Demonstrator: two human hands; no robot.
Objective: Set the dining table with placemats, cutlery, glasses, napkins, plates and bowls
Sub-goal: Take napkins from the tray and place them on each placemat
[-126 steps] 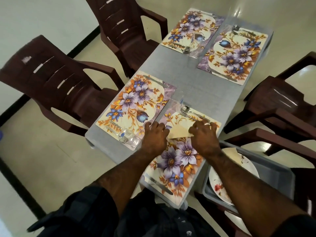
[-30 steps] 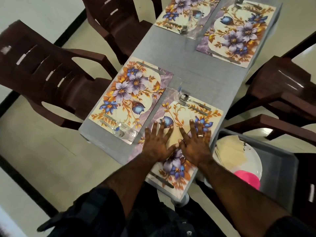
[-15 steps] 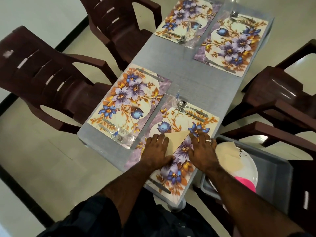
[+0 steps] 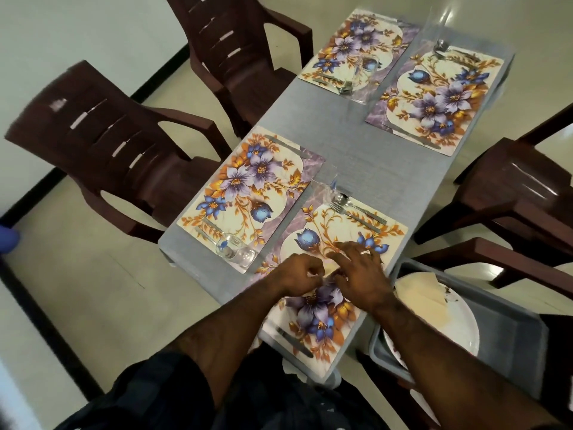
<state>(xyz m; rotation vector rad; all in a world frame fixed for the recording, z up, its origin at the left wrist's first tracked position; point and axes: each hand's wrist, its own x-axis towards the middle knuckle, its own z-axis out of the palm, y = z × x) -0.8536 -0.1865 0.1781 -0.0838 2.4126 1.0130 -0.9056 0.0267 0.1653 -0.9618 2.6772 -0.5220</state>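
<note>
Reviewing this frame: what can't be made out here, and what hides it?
Head view only.
- Napkin: mostly covered by the left hand and right hand; fold state unclear.
- Plate in the grey tub: partly behind the right forearm.
- Far glasses: transparent, blurred.
- Blue object at the left edge: cut off.

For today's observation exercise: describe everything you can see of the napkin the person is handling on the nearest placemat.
The napkin is pale cream, thin and paper-like. Only a small patch shows between the hands. It lies on the nearest placemat. The left hand pinches its near edge; the right hand lies over it, fingers spread. Its fold is hidden.
</note>
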